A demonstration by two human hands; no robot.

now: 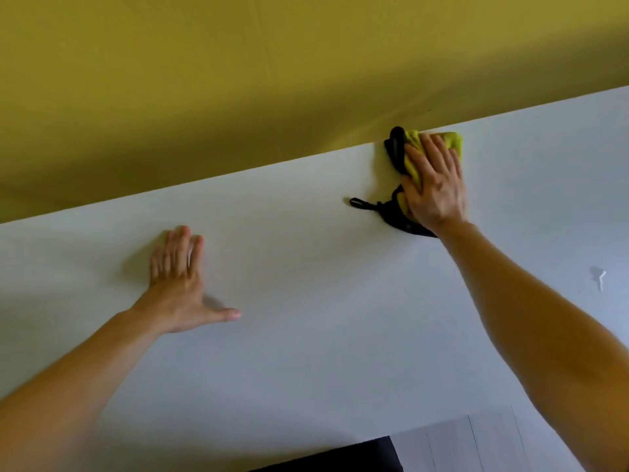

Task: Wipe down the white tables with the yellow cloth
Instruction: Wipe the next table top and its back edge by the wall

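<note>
A person's flat right hand (pixel 434 180) presses the yellow cloth (pixel 442 143) at the white table (pixel 306 335)'s far edge, left hand (pixel 180 287) spread flat on the tabletop; another push might tip the cloth over.

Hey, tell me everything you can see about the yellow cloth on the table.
The yellow cloth is bright yellow-green, seemingly fuzzy microfibre, with black trim or backing and a thin black loop trailing to its left. It lies bunched on the white table, at the far edge beside the yellow wall. The right hand presses flat on it, fingers straight, covering its middle.
</note>
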